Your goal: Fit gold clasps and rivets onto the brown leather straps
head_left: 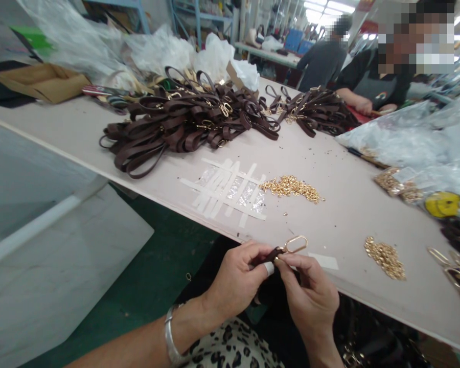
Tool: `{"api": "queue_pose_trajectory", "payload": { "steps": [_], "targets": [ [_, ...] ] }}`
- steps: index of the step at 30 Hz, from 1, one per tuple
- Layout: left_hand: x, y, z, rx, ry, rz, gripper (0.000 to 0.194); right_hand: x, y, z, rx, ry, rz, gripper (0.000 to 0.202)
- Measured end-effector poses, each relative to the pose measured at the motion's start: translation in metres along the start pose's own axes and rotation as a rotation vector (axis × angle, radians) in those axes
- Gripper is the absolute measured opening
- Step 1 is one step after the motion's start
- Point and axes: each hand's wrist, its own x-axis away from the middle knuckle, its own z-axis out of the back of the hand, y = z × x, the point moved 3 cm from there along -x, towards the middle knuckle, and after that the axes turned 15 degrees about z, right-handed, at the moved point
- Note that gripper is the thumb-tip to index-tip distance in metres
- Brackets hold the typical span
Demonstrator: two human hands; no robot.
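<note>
Between my two hands, just off the table's front edge, is the end of a dark brown leather strap. A gold oval snap hook sticks out from it towards the table. My left hand pinches the strap from the left, a white wrap around one fingertip. My right hand is closed, thumb and index finger at the strap's end; a tiny gold piece shows at the fingertips. Most of the strap is hidden by my fingers. Beyond lies a pile of small gold fittings, with a second gold pile to the right.
A heap of brown straps covers the table's far left, with another strap bundle behind. Taped clear plastic lies flat ahead. Plastic bags and loose gold hooks are at right. A co-worker works across the table.
</note>
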Motion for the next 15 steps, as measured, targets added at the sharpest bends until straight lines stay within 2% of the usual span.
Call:
{"api": "queue_pose_trajectory", "payload": {
  "steps": [3, 5, 11, 15],
  "targets": [
    [0.0015, 0.0017, 0.0001, -0.053, 0.016, -0.047, 0.032, -0.0008, -0.0037, 0.0022, 0.045, -0.026, 0.062, 0.014],
    [0.0028, 0.0030, 0.0007, -0.093, 0.025, -0.079, 0.035, -0.0003, -0.0049, 0.0027, 0.033, 0.010, 0.033, 0.015],
    [0.0045, 0.0074, 0.0017, -0.200, -0.002, -0.171, 0.034, 0.0019, -0.0026, -0.0007, -0.213, 0.192, -0.234, 0.019],
    [0.0049, 0.0063, 0.0029, -0.183, -0.073, -0.111, 0.025, 0.0004, -0.0054, -0.0038, -0.411, 0.237, -0.392, 0.032]
  ]
}}
